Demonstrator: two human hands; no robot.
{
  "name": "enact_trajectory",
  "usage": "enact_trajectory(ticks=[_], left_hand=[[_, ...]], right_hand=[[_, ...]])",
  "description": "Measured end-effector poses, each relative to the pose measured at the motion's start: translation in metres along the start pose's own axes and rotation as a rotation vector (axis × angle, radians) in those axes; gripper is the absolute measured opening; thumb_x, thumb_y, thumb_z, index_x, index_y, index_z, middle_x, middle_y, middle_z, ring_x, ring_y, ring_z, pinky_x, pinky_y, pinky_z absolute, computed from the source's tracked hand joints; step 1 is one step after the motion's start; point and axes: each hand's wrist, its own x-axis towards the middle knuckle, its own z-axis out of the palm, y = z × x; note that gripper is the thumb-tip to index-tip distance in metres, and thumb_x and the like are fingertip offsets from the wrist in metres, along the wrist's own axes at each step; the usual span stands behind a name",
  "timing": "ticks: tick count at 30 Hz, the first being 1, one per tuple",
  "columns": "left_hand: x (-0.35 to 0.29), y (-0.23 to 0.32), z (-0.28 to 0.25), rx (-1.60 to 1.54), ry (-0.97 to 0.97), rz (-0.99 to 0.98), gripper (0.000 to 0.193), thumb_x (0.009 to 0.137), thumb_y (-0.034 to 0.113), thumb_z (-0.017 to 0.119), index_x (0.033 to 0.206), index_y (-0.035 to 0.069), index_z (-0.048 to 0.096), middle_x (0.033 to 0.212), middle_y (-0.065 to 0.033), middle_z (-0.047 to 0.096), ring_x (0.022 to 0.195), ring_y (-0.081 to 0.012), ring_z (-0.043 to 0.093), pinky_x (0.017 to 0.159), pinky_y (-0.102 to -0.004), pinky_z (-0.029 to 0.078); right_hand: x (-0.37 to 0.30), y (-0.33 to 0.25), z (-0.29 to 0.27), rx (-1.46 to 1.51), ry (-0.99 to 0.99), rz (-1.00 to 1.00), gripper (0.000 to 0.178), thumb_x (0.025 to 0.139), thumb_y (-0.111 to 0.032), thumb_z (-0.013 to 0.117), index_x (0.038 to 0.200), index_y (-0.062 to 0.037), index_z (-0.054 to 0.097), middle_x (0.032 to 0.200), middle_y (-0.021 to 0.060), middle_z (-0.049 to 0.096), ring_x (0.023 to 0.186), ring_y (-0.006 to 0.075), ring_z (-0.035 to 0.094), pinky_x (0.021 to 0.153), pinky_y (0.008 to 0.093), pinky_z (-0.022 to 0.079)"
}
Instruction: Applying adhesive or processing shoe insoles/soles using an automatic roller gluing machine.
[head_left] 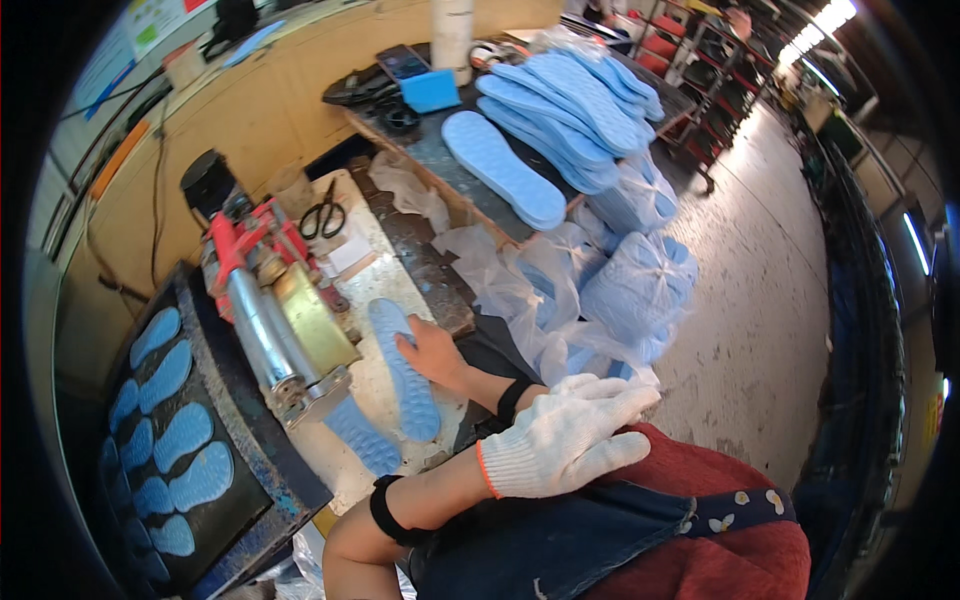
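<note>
My right hand [435, 352], bare, grips a light blue insole [409, 395] by its inner edge, with the thumb across its top. The insole lies along a worn white bench top [365, 195]. My left hand [570, 437] wears a white knitted glove with an orange cuff; its fingers are stretched out in front of my right forearm, and nothing shows in it. Beside the held insole, another blue insole [362, 437] sticks out from under a machine with a metal roller [262, 330] and red arms. Its other end is hidden by the machine.
On the left, a dark board [225, 500] carries several blue insoles in rows. Black scissors [323, 218] lie behind the machine. A dark table [425, 150] at the back holds stacked blue insoles [570, 110]; clear bags of insoles [640, 290] stand beside it. A red rack [690, 75] stands farther off.
</note>
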Motion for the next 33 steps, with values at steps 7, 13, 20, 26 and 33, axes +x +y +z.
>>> enact_trajectory(ticks=[7,13,20,26,33], left_hand=[[0.008,0.001,0.011,-0.297,0.026,0.017,0.054,0.088,0.024,0.049,0.134,-0.003,0.041,0.117,-0.0181,0.059,0.113,-0.0355,0.049,0.099,-0.0422,0.035],[0.012,0.000,0.007,-0.172,-0.134,-0.170,0.055,0.084,0.021,0.047,0.135,0.000,0.041,0.128,-0.0182,0.053,0.120,-0.0392,0.045,0.105,-0.0409,0.031],[0.028,0.001,0.000,-0.490,-0.137,0.022,0.060,0.086,0.032,0.054,0.134,-0.001,0.041,0.115,-0.0178,0.060,0.109,-0.0383,0.051,0.097,-0.0433,0.038],[0.059,0.059,-0.005,0.036,-0.005,0.416,0.046,0.087,0.035,0.055,0.110,-0.005,0.052,0.093,-0.0169,0.049,0.093,-0.0342,0.051,0.081,-0.0430,0.044],[0.056,0.102,0.054,-0.024,0.354,0.605,0.020,0.080,0.029,0.055,0.078,0.010,0.060,0.074,-0.0093,0.061,0.071,-0.0311,0.060,0.060,-0.0449,0.045]], right_hand=[[-0.002,0.001,-0.005,0.030,-0.019,-0.001,0.027,0.085,-0.023,0.059,0.092,0.0010,0.048,0.076,0.0237,0.058,0.075,0.0417,0.059,0.066,0.0493,0.045],[-0.007,-0.002,-0.012,0.084,0.014,-0.010,0.028,0.085,-0.023,0.059,0.093,0.0021,0.050,0.074,0.0233,0.059,0.073,0.0414,0.059,0.065,0.0492,0.046],[-0.003,0.003,-0.018,0.122,0.069,-0.019,0.028,0.084,-0.023,0.060,0.090,0.0007,0.047,0.075,0.0229,0.057,0.073,0.0426,0.057,0.065,0.0506,0.044],[0.004,-0.006,0.003,0.068,-0.102,0.029,0.030,0.086,-0.026,0.058,0.098,0.0011,0.054,0.087,0.0251,0.061,0.081,0.0429,0.060,0.069,0.0497,0.048],[-0.012,0.023,0.011,-0.006,-0.046,-0.113,0.031,0.087,-0.028,0.060,0.098,0.0006,0.055,0.078,0.0253,0.060,0.073,0.0426,0.060,0.063,0.0484,0.046]])
